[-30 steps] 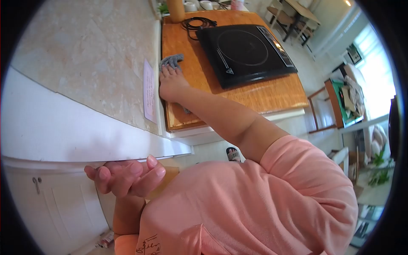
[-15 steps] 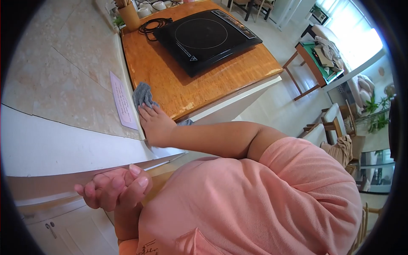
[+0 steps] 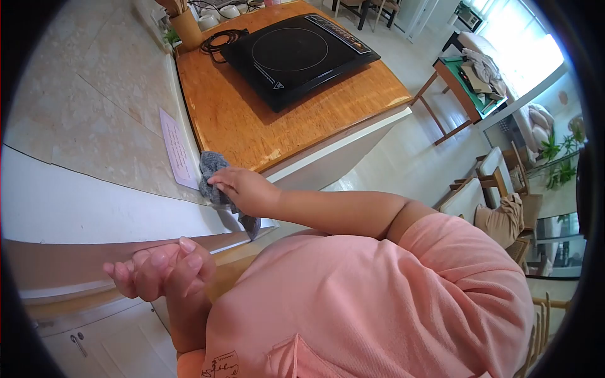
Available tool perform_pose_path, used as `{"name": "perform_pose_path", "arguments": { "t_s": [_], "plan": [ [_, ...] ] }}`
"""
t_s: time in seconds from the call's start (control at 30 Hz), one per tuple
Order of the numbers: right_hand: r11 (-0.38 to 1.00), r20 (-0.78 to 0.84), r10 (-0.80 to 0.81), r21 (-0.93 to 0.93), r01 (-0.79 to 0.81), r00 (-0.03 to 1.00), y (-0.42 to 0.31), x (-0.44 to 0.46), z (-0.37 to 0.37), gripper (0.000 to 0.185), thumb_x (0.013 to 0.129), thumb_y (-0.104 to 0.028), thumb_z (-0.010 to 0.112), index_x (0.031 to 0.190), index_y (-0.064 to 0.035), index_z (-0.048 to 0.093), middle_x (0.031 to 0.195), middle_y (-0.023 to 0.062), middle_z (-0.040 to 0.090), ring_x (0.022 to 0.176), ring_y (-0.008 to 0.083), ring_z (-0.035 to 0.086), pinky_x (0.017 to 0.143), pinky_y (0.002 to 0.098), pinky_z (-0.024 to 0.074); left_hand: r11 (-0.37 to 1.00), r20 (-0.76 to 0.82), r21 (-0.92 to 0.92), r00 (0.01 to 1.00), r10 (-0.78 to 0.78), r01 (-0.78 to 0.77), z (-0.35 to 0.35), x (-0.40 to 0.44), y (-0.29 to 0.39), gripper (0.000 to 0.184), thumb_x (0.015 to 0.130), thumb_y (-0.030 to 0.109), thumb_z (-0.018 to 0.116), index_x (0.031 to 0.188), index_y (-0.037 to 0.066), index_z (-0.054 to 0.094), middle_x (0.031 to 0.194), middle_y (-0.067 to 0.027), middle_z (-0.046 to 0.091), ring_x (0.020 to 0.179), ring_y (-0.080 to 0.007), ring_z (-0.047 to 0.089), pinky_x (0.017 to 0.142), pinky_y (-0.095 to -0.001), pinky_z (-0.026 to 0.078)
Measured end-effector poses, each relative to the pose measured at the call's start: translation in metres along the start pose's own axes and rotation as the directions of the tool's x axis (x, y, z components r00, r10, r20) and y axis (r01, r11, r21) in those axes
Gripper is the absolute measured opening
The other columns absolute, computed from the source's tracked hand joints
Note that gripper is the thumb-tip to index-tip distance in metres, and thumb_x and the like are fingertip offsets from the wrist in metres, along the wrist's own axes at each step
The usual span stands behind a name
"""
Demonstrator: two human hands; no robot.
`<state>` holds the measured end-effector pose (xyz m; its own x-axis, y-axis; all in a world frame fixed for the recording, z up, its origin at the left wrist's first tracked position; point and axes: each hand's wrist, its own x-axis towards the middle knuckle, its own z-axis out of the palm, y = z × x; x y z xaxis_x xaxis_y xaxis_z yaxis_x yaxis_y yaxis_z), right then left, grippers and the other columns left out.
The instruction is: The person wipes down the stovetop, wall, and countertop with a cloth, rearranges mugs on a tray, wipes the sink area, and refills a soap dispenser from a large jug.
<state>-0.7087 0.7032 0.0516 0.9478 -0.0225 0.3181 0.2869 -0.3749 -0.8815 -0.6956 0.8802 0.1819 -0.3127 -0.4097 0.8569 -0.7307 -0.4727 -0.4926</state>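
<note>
A crumpled grey cloth (image 3: 214,176) is bunched under the fingers of my right hand (image 3: 255,192), at the near corner where the wooden countertop (image 3: 220,120) meets the tiled wall. One end of the cloth hangs down over the white edge below. My left hand (image 3: 162,269) is held up by the white ledge (image 3: 107,217), palm upward. Its fingers curl into a loose fist, and nothing shows in them. Beside the cloth, a pale purple note with writing (image 3: 179,151) sticks to the wall.
A black induction cooker (image 3: 296,60) sits on the counter, its coiled cable (image 3: 220,44) behind it. A wooden utensil holder (image 3: 186,31) stands at the far wall side. Across the floor are a green-topped table (image 3: 463,82) and chairs (image 3: 466,198).
My right hand has lifted from lying flat and drawn the cloth back towards me, off the countertop surface to the corner. My left hand has shifted slightly left and stays curled.
</note>
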Motion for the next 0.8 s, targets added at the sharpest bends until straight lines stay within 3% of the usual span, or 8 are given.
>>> {"name": "perform_pose_path", "arguments": {
  "t_s": [0.13, 0.2, 0.3, 0.43, 0.5, 0.57, 0.67, 0.8],
  "plan": [
    [0.977, 0.038, -0.184, -0.105, 0.187, 0.982, 0.003, -0.011, 0.007, 0.019, 0.093, -0.007, 0.052, 0.103, 0.0003, 0.067, 0.106, 0.0196, 0.066, 0.105, 0.0379, 0.059, 0.095, 0.0422, 0.0465, 0.999, 0.018, 0.016, 0.999, -0.039, 0.039, -0.001, -0.003, 0.002, 0.028, 0.081, 0.009, 0.062, 0.1, 0.024, 0.05, 0.118, -0.0047, 0.047, 0.125, -0.0279, 0.038, 0.115, -0.0517, 0.023],
    [0.998, 0.462, -0.05, -0.002, 0.057, 0.885, 0.007, -0.023, -0.012, 0.021, 0.092, -0.008, 0.054, 0.106, -0.001, 0.068, 0.106, 0.0189, 0.066, 0.103, 0.0378, 0.06, 0.095, 0.0422, 0.0466, 1.0, -0.007, -0.001, 1.0, -0.022, 0.022, 0.002, -0.001, 0.001, 0.028, 0.081, 0.009, 0.063, 0.099, 0.025, 0.05, 0.117, -0.0044, 0.047, 0.122, -0.0255, 0.039, 0.115, -0.0511, 0.023],
    [0.971, 0.579, -0.05, -0.161, 0.175, 0.814, 0.013, -0.062, -0.045, 0.02, 0.092, -0.005, 0.056, 0.11, -0.0034, 0.067, 0.112, 0.0149, 0.065, 0.106, 0.0358, 0.058, 0.096, 0.0406, 0.0471, 1.0, 0.017, 0.009, 1.0, -0.019, 0.019, 0.001, 0.0, 0.002, 0.027, 0.081, 0.009, 0.064, 0.098, 0.025, 0.049, 0.116, -0.0042, 0.047, 0.121, -0.0242, 0.039, 0.116, -0.0506, 0.022],
    [0.996, 0.392, 0.002, -0.081, 0.033, 0.92, 0.03, -0.079, -0.051, 0.024, 0.087, -0.002, 0.059, 0.109, -0.0036, 0.068, 0.113, 0.0155, 0.064, 0.108, 0.0361, 0.058, 0.096, 0.0405, 0.0467, 1.0, 0.055, 0.001, 0.998, 0.002, -0.002, -0.001, -0.002, 0.001, 0.027, 0.081, 0.009, 0.064, 0.097, 0.025, 0.049, 0.116, -0.0039, 0.047, 0.122, -0.0238, 0.039, 0.116, -0.0503, 0.022],
    [0.953, 0.086, -0.273, -0.114, 0.282, 0.958, 0.03, -0.075, -0.039, 0.03, 0.084, 0.002, 0.059, 0.113, -0.003, 0.066, 0.116, 0.0151, 0.063, 0.111, 0.0361, 0.057, 0.098, 0.041, 0.0459, 0.999, 0.052, 0.015, 0.998, -0.04, 0.04, 0.0, 0.002, 0.006, 0.026, 0.081, 0.009, 0.064, 0.097, 0.024, 0.049, 0.115, -0.0043, 0.047, 0.121, -0.0236, 0.039, 0.115, -0.0511, 0.023],
    [0.906, 0.17, -0.347, -0.191, 0.377, 0.922, 0.045, -0.063, -0.021, 0.035, 0.086, -0.002, 0.057, 0.121, -0.0009, 0.061, 0.125, 0.0153, 0.058, 0.119, 0.0343, 0.053, 0.103, 0.0412, 0.0429, 0.999, 0.074, 0.017, 0.997, -0.033, 0.032, -0.003, 0.0, 0.005, 0.025, 0.081, 0.009, 0.064, 0.096, 0.024, 0.049, 0.113, -0.0047, 0.048, 0.12, -0.0232, 0.04, 0.114, -0.0515, 0.024],
    [0.708, 0.399, -0.288, -0.524, 0.474, 0.871, 0.063, -0.051, 0.008, 0.041, 0.089, -0.014, 0.051, 0.127, -0.0012, 0.056, 0.133, 0.0125, 0.048, 0.123, 0.0276, 0.046, 0.103, 0.0381, 0.0394, 0.999, 0.092, 0.019, 0.995, -0.03, 0.029, -0.003, 0.001, 0.006, 0.024, 0.081, 0.01, 0.064, 0.096, 0.023, 0.05, 0.111, -0.0054, 0.049, 0.119, -0.0224, 0.041, 0.113, -0.0523, 0.026],
    [0.576, 0.374, -0.284, -0.669, 0.469, 0.883, 0.062, -0.052, 0.026, 0.04, 0.088, -0.013, 0.05, 0.126, -0.0018, 0.057, 0.131, 0.012, 0.048, 0.113, 0.0262, 0.049, 0.095, 0.0355, 0.0417, 1.0, 0.105, 0.016, 0.994, -0.023, 0.021, -0.003, 0.004, 0.005, 0.023, 0.081, 0.01, 0.064, 0.095, 0.022, 0.05, 0.11, -0.006, 0.049, 0.118, -0.0219, 0.041, 0.112, -0.0526, 0.027]
  ]
}}
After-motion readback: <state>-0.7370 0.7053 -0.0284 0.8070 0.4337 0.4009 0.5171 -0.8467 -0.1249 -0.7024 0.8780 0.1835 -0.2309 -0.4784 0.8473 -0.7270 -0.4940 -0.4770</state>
